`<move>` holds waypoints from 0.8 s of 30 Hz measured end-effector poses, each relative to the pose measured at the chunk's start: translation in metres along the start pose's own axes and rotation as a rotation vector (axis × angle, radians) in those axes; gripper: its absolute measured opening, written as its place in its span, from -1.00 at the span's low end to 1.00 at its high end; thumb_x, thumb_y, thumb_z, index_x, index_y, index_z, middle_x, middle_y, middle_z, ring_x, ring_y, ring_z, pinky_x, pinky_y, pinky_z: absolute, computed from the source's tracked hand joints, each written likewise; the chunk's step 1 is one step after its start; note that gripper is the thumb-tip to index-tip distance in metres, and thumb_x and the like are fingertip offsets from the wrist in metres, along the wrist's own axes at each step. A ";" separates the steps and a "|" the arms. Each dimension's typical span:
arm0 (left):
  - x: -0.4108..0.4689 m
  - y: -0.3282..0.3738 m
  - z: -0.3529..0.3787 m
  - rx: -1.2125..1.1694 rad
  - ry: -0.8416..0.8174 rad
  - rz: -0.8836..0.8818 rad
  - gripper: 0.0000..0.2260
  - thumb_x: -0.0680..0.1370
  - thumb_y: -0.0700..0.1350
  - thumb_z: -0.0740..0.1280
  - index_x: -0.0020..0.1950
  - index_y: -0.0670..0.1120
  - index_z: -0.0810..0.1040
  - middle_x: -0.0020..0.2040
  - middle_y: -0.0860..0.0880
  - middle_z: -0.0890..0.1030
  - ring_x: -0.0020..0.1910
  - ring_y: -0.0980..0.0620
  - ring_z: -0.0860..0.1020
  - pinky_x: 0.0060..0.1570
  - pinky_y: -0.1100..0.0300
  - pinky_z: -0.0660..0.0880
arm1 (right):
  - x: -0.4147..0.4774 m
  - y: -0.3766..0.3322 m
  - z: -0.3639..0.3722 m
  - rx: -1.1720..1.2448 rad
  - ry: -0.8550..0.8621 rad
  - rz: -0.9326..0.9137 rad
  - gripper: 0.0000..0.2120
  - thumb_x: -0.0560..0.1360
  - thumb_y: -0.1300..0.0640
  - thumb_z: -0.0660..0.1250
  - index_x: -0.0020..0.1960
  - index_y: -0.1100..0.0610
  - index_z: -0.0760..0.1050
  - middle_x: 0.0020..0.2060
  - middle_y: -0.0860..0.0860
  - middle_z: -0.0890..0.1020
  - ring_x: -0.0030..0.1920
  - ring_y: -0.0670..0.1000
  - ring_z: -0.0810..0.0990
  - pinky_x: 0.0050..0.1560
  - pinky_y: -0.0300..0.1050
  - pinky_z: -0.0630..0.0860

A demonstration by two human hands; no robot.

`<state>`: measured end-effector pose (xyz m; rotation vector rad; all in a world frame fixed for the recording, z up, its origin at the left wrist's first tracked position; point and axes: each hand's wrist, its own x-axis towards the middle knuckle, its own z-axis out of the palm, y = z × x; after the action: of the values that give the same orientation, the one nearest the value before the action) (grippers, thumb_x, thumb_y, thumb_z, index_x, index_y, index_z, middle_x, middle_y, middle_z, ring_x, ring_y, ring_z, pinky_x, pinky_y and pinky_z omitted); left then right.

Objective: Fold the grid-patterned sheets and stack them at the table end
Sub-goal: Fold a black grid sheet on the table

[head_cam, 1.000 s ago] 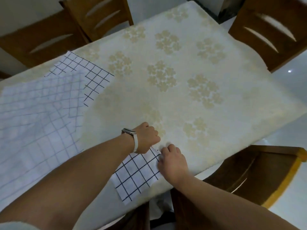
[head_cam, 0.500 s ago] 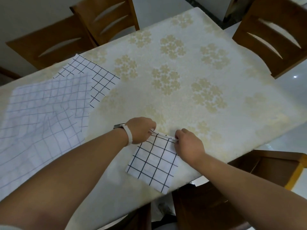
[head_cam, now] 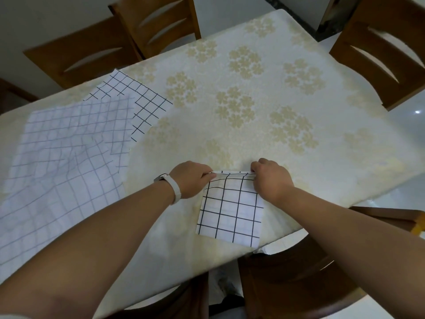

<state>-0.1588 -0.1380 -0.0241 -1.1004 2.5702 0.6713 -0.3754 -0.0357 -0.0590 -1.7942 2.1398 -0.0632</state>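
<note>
A small folded white sheet with a black grid (head_cam: 231, 210) lies near the table's front edge. My left hand (head_cam: 192, 179), with a white band on its wrist, pinches the sheet's far left corner. My right hand (head_cam: 271, 178) pinches the far right corner. At the left lies a large unfolded sheet with a faint grid (head_cam: 62, 162), wrinkled in the middle. From under its far edge sticks out another sheet with a dark grid (head_cam: 140, 97).
The table (head_cam: 322, 171) wears a cream cloth with pale flower prints. Wooden chairs stand behind it at the far left (head_cam: 87, 54), the far middle (head_cam: 158, 21) and the far right (head_cam: 381, 54). Another chair (head_cam: 310, 272) sits under the front edge.
Both hands slid the small folded sheet to the right along the front edge and turned it square. They moved apart from its near corner to its two far corners.
</note>
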 end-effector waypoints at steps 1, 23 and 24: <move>-0.001 0.000 0.001 0.015 0.008 -0.005 -0.63 0.66 0.07 0.08 -0.22 -0.07 0.47 -0.35 -0.01 0.51 -0.33 -0.03 0.47 -0.29 0.07 0.40 | 0.000 0.000 0.001 -0.001 0.003 -0.005 -0.75 0.43 0.32 0.19 0.07 0.15 0.49 -0.05 0.07 0.52 -0.04 0.14 0.50 -0.25 -0.12 0.28; -0.024 -0.012 0.025 0.401 0.210 0.270 -0.77 0.19 -0.28 0.51 -0.33 -0.07 0.50 -0.41 -0.01 0.46 -0.48 -0.02 0.39 -0.46 0.23 0.14 | -0.059 -0.008 0.027 0.021 0.174 -0.505 -0.91 0.30 0.25 0.39 -0.22 0.16 0.50 -0.33 0.05 0.49 -0.39 0.08 0.46 -0.42 -0.12 0.34; -0.025 -0.012 0.025 0.419 0.199 0.289 -0.77 0.20 -0.27 0.51 -0.32 -0.07 0.50 -0.40 -0.01 0.45 -0.47 -0.02 0.39 -0.46 0.22 0.15 | -0.060 -0.009 0.029 0.015 0.173 -0.514 -0.91 0.30 0.24 0.39 -0.22 0.16 0.50 -0.33 0.05 0.49 -0.38 0.08 0.46 -0.42 -0.13 0.34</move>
<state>-0.1314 -0.1169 -0.0388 -0.6975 2.8852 0.0633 -0.3504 0.0255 -0.0698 -2.3565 1.7153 -0.3690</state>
